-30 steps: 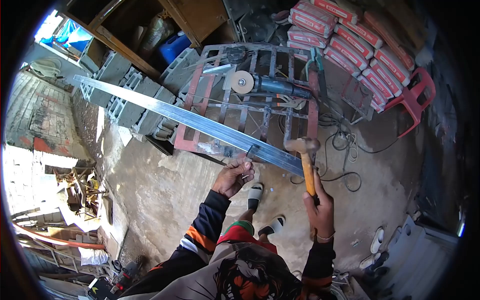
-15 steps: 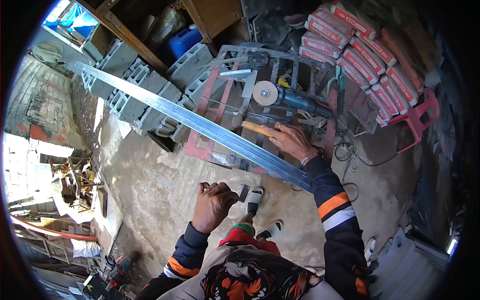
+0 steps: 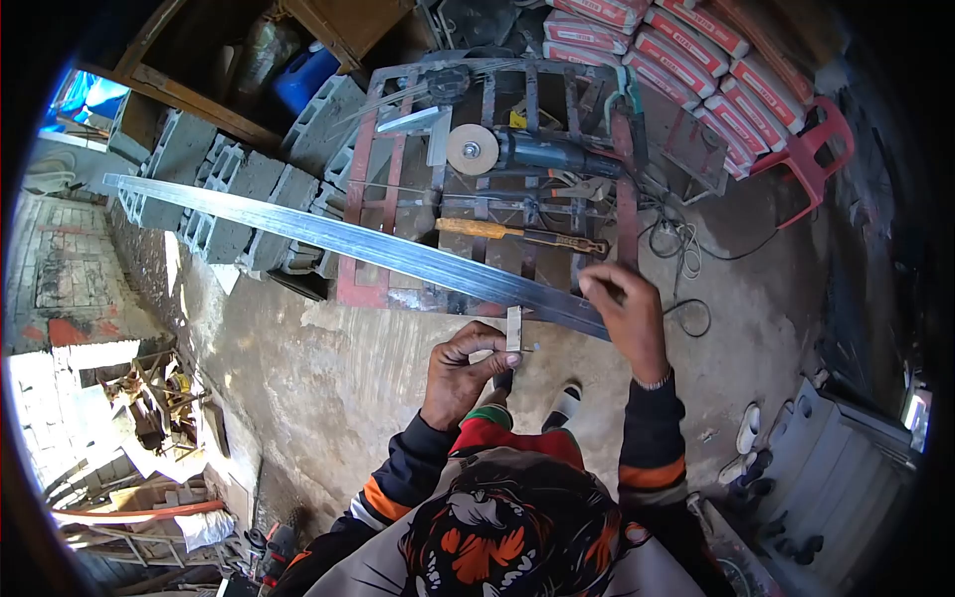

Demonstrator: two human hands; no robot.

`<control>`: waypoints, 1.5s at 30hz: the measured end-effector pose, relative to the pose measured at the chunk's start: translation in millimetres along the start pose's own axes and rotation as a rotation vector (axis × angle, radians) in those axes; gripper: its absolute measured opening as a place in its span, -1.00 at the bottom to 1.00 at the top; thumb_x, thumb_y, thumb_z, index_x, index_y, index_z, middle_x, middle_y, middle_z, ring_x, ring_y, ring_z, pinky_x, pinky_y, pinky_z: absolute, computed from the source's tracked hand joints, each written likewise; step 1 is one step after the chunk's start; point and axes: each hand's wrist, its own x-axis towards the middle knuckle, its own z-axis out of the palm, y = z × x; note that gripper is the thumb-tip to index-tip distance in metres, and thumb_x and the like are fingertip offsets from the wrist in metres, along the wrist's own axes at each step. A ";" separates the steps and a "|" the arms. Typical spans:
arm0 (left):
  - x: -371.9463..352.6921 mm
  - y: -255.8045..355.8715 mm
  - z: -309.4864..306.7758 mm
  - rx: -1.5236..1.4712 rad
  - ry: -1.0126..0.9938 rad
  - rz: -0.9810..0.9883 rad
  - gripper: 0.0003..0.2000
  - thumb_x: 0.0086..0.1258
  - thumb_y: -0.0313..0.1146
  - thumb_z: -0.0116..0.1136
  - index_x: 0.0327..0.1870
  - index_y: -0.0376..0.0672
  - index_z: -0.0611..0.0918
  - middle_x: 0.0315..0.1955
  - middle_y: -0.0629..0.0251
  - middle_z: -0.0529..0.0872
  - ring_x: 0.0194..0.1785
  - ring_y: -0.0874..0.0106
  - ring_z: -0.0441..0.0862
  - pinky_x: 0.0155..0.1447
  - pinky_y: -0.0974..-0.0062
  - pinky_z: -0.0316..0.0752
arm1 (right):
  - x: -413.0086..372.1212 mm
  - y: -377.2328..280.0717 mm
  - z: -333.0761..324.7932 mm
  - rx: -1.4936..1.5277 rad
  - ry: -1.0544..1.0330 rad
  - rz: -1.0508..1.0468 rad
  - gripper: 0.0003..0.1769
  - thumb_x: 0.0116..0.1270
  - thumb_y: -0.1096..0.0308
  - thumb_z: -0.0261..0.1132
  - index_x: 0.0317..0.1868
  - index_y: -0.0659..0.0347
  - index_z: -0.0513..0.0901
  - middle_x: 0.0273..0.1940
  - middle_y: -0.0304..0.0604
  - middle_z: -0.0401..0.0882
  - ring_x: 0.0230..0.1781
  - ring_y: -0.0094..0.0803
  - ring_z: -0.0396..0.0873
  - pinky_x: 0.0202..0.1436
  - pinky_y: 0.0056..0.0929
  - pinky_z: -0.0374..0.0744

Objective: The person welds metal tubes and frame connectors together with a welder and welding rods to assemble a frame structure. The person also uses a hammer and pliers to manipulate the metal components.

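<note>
While a small metal strip [image 3: 513, 328] is pinched in the left hand [image 3: 460, 376] against the steel channel [image 3: 398, 254], beside the pinched-shut right hand [image 3: 629, 316], slippage could be caused by the channel's unclamped length.

**Bar Across the Rack**

The metal bar [image 3: 348, 244] lay across the metal rack's [image 3: 360, 214] near edge, its left end over the concrete blocks [image 3: 239, 189]. Behind it on the rack lay a hammer [image 3: 517, 234], and farther back an angle grinder [image 3: 527, 151]. Just before the bar, the left hand [image 3: 463, 368] held a small metal piece [image 3: 513, 328].
</note>
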 end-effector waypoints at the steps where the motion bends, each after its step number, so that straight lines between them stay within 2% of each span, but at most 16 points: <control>1: 1.4 -1.9 7.8 0.006 -0.013 -0.005 -0.89 0.20 -0.53 0.44 -0.30 -0.26 0.73 -0.31 0.37 0.66 -0.15 0.52 0.56 0.02 0.53 0.42 | -28.6 11.8 -2.3 0.160 -0.056 0.150 -0.87 0.37 0.45 0.35 -0.11 0.29 0.70 -0.23 -0.24 0.69 -0.26 -0.61 0.62 -0.17 -0.56 0.57; 3: 1.3 -7.1 25.7 -0.023 -0.031 -0.036 -0.90 0.22 -0.54 0.43 -0.29 -0.27 0.74 -0.31 0.37 0.66 -0.16 0.53 0.56 0.03 0.55 0.42 | -83.1 23.4 4.7 0.563 -0.059 0.314 -0.82 0.43 0.44 0.33 -0.06 0.38 0.66 -0.17 -0.27 0.67 -0.17 -0.62 0.60 -0.08 -0.63 0.57; 7: -5.6 -29.1 63.2 -0.015 -0.135 -0.053 -0.89 0.25 -0.51 0.42 -0.23 -0.23 0.76 -0.27 0.38 0.69 -0.21 0.57 0.59 -0.11 0.58 0.48 | -141.2 26.8 29.5 0.826 0.215 0.332 -0.75 0.43 0.49 0.33 0.06 0.37 0.60 -0.16 -0.27 0.66 -0.13 -0.66 0.58 -0.04 -0.65 0.54; 9: -13.4 -41.1 85.3 -0.208 -0.129 -0.280 -0.89 0.29 -0.51 0.39 -0.19 -0.23 0.75 -0.28 0.43 0.68 -0.26 0.61 0.57 -0.17 0.63 0.47 | -154.4 38.9 28.1 0.825 0.295 0.321 -0.76 0.40 0.48 0.34 0.03 0.39 0.63 -0.21 -0.23 0.63 -0.23 -0.58 0.60 -0.11 -0.55 0.61; 11: -18.3 -64.7 102.1 -0.195 -0.171 -0.279 -0.88 0.31 -0.52 0.37 -0.16 -0.22 0.74 -0.27 0.43 0.71 -0.28 0.63 0.57 -0.19 0.66 0.46 | -166.2 51.9 15.7 0.800 0.316 0.326 -0.78 0.39 0.51 0.34 0.00 0.41 0.63 -0.18 -0.20 0.62 -0.21 -0.56 0.61 -0.11 -0.54 0.64; 13: -22.7 -79.4 121.4 -0.343 -0.167 -0.407 -0.88 0.32 -0.52 0.36 -0.15 -0.22 0.74 -0.29 0.38 0.74 -0.25 0.60 0.60 -0.14 0.64 0.49 | -174.5 65.5 0.5 0.814 0.318 0.273 -0.80 0.39 0.54 0.34 -0.03 0.43 0.63 -0.17 -0.18 0.61 -0.19 -0.54 0.63 -0.13 -0.54 0.65; 17: -31.4 -109.2 151.3 -0.369 -0.243 -0.448 -0.91 0.35 -0.50 0.31 -0.16 -0.21 0.73 -0.25 0.32 0.76 -0.11 0.47 0.66 0.15 0.45 0.48 | -192.3 91.5 -30.5 0.811 0.296 0.284 -0.84 0.39 0.56 0.32 -0.06 0.43 0.64 -0.17 -0.18 0.61 -0.23 -0.55 0.64 -0.13 -0.56 0.65; 22: -39.5 -132.9 173.2 -0.374 -0.233 -0.466 -0.89 0.37 -0.49 0.30 -0.13 -0.22 0.72 -0.23 0.26 0.77 -0.05 0.41 0.69 0.17 0.40 0.54 | -205.2 130.6 -43.5 0.658 0.259 0.194 -0.84 0.40 0.51 0.33 -0.05 0.34 0.67 -0.21 -0.18 0.65 -0.30 -0.54 0.63 -0.22 -0.59 0.60; 24: -45.3 -135.1 182.5 -0.466 -0.155 -0.539 -0.87 0.39 -0.48 0.28 -0.10 -0.22 0.72 -0.19 0.26 0.76 -0.02 0.41 0.69 0.18 0.40 0.56 | -205.3 133.3 -52.4 0.418 0.282 0.107 -0.86 0.34 0.53 0.36 -0.10 0.27 0.71 -0.22 -0.16 0.65 -0.32 -0.50 0.65 -0.27 -0.57 0.60; 28: -58.7 -142.1 199.6 -0.636 -0.051 -0.551 -0.82 0.42 -0.45 0.26 -0.01 -0.20 0.69 -0.11 0.27 0.75 -0.04 0.42 0.69 0.18 0.41 0.56 | -203.2 142.6 -52.8 0.349 0.311 0.086 -0.84 0.28 0.57 0.37 -0.12 0.24 0.71 -0.21 -0.15 0.67 -0.34 -0.44 0.66 -0.28 -0.53 0.59; 30: -62.6 -146.5 203.3 -0.815 -0.035 -0.567 -0.77 0.45 -0.42 0.23 0.09 -0.19 0.64 -0.08 0.29 0.73 -0.08 0.44 0.68 0.15 0.42 0.55 | -200.4 147.5 -49.0 0.219 0.346 -0.027 -0.80 0.24 0.61 0.37 -0.12 0.25 0.71 -0.22 -0.15 0.68 -0.34 -0.41 0.65 -0.29 -0.50 0.59; 34: -58.2 -136.6 203.9 -0.793 0.040 -0.519 -0.78 0.44 -0.46 0.25 0.07 -0.19 0.65 -0.10 0.29 0.74 -0.07 0.42 0.68 0.15 0.42 0.57 | -194.1 147.9 -40.4 0.107 0.391 -0.089 -0.79 0.22 0.63 0.37 -0.13 0.25 0.71 -0.22 -0.15 0.68 -0.35 -0.41 0.63 -0.30 -0.49 0.57; 37: -46.7 -137.2 179.9 -0.504 0.179 -0.395 -0.54 0.48 -0.09 0.22 0.22 -0.23 0.51 -0.09 0.25 0.68 -0.07 0.42 0.63 0.04 0.45 0.54 | -197.5 154.3 -37.2 0.130 0.413 0.004 -0.77 0.19 0.66 0.36 -0.15 0.25 0.71 -0.22 -0.15 0.67 -0.35 -0.42 0.63 -0.30 -0.49 0.57; 41: -4.3 -111.3 143.8 -0.411 0.412 -0.381 -0.34 0.44 0.18 0.15 0.29 -0.24 0.44 -0.07 0.18 0.63 -0.17 0.44 0.60 -0.07 0.48 0.52 | -195.5 155.1 -42.9 0.174 0.418 0.081 -0.78 0.20 0.70 0.35 -0.16 0.27 0.71 -0.20 -0.15 0.65 -0.34 -0.47 0.62 -0.30 -0.53 0.56; 43: 15.8 -101.1 132.6 -0.376 0.401 -0.348 -0.41 0.42 0.18 0.19 0.17 -0.19 0.52 -0.15 0.28 0.64 -0.20 0.51 0.58 -0.17 0.56 0.49 | -191.8 155.8 -43.5 0.200 0.405 0.089 -0.78 0.20 0.70 0.35 -0.15 0.28 0.71 -0.19 -0.17 0.64 -0.34 -0.49 0.61 -0.31 -0.56 0.56; 45: 22.4 -94.1 131.7 -0.434 0.424 -0.392 -0.60 0.36 0.05 0.33 -0.12 -0.14 0.62 -0.25 0.33 0.70 -0.29 0.56 0.63 -0.30 0.63 0.48 | -187.7 158.3 -44.1 0.187 0.398 0.066 -0.78 0.20 0.70 0.35 -0.16 0.28 0.70 -0.18 -0.17 0.64 -0.33 -0.50 0.61 -0.30 -0.57 0.56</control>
